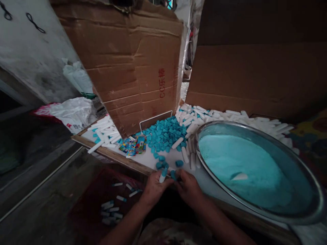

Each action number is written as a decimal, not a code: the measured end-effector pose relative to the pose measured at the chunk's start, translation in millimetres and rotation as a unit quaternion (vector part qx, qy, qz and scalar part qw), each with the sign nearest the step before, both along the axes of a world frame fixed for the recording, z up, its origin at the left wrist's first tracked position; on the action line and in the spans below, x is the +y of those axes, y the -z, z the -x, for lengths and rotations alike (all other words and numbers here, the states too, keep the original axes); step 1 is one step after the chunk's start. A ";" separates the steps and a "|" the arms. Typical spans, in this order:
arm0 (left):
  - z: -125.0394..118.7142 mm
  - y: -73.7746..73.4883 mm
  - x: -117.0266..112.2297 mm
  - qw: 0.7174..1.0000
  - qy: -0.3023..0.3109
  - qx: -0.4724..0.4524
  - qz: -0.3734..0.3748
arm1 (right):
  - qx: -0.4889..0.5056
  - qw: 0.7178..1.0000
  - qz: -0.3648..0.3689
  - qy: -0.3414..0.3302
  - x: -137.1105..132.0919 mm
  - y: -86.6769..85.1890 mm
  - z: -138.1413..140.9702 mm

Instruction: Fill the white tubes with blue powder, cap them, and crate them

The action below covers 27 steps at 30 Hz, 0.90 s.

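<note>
At the table's near edge, my left hand (153, 190) is closed around a small white plastic tube (162, 176) with a blue cap on its upper end. Close beside it, my right hand (190, 187) pinches a loose blue cap (173, 175) between thumb and fingers. A few more blue caps (160, 165) lie just beyond my hands. Behind them spreads a heap of blue caps (166, 132), with white tubes (190, 119) piled at its right. A large metal basin (258, 127) of light blue powder (237, 153) stands to the right, a white piece (239, 176) partly sunk in it.
Cardboard sheets (143, 64) stand upright behind the heap. Colourful small packets (133, 145) and more white tubes (103, 131) lie at the left. Below the wooden table edge (114, 154), a dark red crate (89, 200) holds several capped tubes (109, 206). Plastic bags (74, 112) sit further left.
</note>
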State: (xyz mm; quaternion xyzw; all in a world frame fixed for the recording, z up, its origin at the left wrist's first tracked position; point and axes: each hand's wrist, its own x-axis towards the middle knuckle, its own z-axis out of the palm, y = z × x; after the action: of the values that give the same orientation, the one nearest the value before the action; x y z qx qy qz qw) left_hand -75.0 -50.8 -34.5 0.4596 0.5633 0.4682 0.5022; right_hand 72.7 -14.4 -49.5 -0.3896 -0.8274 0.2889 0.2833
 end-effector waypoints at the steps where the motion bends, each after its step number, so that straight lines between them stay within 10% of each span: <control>1: -1.9 0.9 -0.5 1.000 -0.002 0.002 -0.008 | -0.001 1.000 -0.004 0.014 -1.8 2.4 -0.5; 19: 6.8 7.1 -3.2 0.982 -0.011 0.175 -0.072 | 0.015 1.000 0.011 0.019 17.2 -6.9 -2.4; 27: 44.4 15.9 -15.8 0.974 -0.127 0.183 -0.032 | -0.229 0.971 -0.068 0.020 70.8 -18.1 29.7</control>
State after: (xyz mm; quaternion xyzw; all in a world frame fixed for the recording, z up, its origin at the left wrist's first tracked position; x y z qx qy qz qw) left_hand -119.4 -66.6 -50.4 0.4781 0.6840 0.4540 0.3121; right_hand 43.0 56.4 -31.4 -0.4417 -0.8799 0.1294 0.1180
